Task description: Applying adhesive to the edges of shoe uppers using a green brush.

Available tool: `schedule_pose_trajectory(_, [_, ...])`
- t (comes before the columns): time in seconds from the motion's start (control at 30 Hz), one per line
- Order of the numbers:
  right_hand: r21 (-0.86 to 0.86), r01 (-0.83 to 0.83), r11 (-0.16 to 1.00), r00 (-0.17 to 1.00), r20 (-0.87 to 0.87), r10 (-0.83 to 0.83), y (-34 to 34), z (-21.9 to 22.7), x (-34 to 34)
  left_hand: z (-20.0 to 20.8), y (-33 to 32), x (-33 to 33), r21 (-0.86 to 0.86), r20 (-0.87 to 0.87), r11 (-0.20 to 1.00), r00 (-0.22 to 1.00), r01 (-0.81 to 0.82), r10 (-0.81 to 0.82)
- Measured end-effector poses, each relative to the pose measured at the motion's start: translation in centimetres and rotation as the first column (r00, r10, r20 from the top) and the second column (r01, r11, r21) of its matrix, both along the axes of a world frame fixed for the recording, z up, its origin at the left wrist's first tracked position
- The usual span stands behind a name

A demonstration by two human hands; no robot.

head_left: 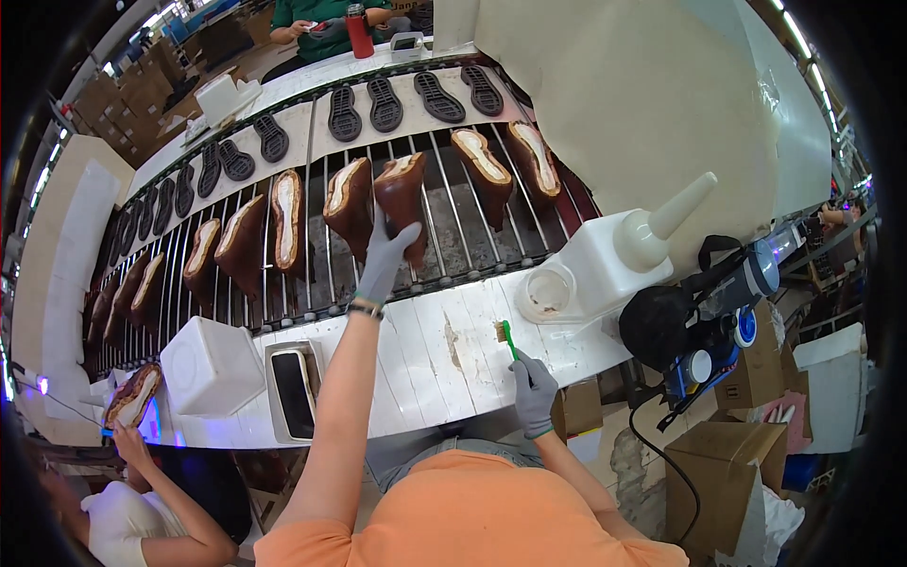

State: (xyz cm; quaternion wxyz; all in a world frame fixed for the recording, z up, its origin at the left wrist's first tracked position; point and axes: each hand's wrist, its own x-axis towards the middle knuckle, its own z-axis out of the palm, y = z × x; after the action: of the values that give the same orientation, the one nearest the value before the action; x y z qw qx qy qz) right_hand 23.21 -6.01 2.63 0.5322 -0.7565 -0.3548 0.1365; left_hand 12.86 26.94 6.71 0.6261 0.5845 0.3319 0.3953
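My left hand (384, 263), in a grey glove, reaches over the rack and is closed on a brown leather boot upper (401, 194). Its thumb lies across the leather; some fingers are hidden. The boot upper is upside down, its sole side up. Near the table's front edge, my gloved right hand (536, 383) grips a green-handled brush (510, 338), bristles over the white table (425, 350). Beside the left hand's boot upper stands another brown upper (350, 203); two more, an upper (484, 170) and an upper (535, 163), stand to the right.
Several black soles (385, 104) lie in a row behind the metal rack (331, 283). A white bottle (619, 250) with a long nozzle and a small cup (547, 291) stand right. A white container (213, 369) and a tray (294, 389) stand left. Two co-workers sit nearby, one holding an upper (133, 397).
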Motion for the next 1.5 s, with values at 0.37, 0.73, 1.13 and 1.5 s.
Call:
schedule_pose_trajectory(0.37, [0.115,0.139,0.984,0.986,0.072,-0.148,-1.9,-0.4,2.4,-2.1,-2.9,4.6,0.287,-0.100,0.909,0.935,-0.300,0.340])
schedule_pose_trajectory(0.73, [0.180,0.239,0.954,0.929,0.243,-0.279,-1.4,-1.8,6.8,-1.0,7.0,18.5,0.064,0.100,0.992,0.988,0.110,-0.116])
schedule_pose_trajectory(1.13, [0.316,0.212,0.925,0.969,0.053,-0.240,-2.5,-2.3,6.6,-3.6,17.4,32.9,-0.227,-0.277,0.939,0.907,0.259,-0.318])
schedule_pose_trajectory(1.5, [0.265,0.208,0.942,0.963,0.116,-0.245,-2.4,-1.9,6.9,-5.3,21.0,35.7,-0.123,-0.286,0.949,0.906,0.290,-0.314])
